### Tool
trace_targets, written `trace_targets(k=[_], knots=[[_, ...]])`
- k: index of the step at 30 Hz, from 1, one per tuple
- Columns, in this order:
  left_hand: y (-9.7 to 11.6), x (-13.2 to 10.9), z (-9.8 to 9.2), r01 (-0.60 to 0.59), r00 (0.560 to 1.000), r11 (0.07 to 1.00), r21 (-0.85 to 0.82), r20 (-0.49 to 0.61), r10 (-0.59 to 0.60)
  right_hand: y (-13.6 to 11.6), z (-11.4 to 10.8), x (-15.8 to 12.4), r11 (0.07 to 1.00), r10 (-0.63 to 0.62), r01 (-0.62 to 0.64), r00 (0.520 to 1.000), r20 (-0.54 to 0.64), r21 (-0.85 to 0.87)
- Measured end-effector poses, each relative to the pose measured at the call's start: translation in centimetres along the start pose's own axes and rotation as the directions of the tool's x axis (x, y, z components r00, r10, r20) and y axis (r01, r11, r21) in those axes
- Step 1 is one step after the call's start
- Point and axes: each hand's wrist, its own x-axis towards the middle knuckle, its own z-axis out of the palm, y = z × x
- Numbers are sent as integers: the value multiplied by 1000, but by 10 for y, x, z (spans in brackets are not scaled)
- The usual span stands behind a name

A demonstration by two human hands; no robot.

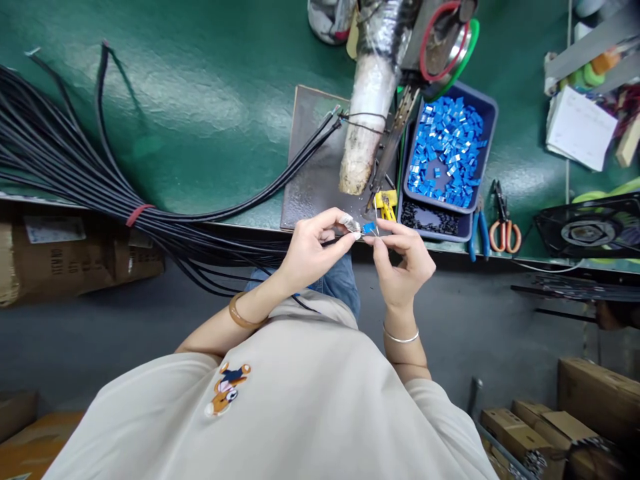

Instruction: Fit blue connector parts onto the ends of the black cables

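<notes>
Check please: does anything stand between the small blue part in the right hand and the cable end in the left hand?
Nothing visible does. The right hand pinches the small blue part close beside the cable end held by the left hand. Whether they touch is unclear.

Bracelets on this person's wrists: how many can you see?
2. An amber bangle sits on the left wrist; a thin silver bangle sits on the right wrist. Both forearms are bare, so none seems hidden.

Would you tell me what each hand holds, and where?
Left hand pinches the black cable near its end; right hand pinches a small blue part at its edge.
</notes>
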Motion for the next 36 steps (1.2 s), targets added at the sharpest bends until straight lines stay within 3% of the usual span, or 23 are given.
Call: trace_targets(k=[5,11,21,27,36], knots=[[-3,1,4,-63,997,997,37,-51,65,4,7,0,999,49,-49,998,27,-10],[-6,6,9,-22,988,997,79,-153,34,4,11,4,997,10,-10,1000,8,-71],[-5,13,13,-57,975,975,216,-199,101,5,13,13,998,-7,7,1000,6,-61],[-1,14,12,-68,974,970,232,-196,115,1,11,17,995,-16,18,1000,20,-93],[-3,12,10,21,992,980,196,-130,4,5,7,11,985,-75,81,996,42,-151]])
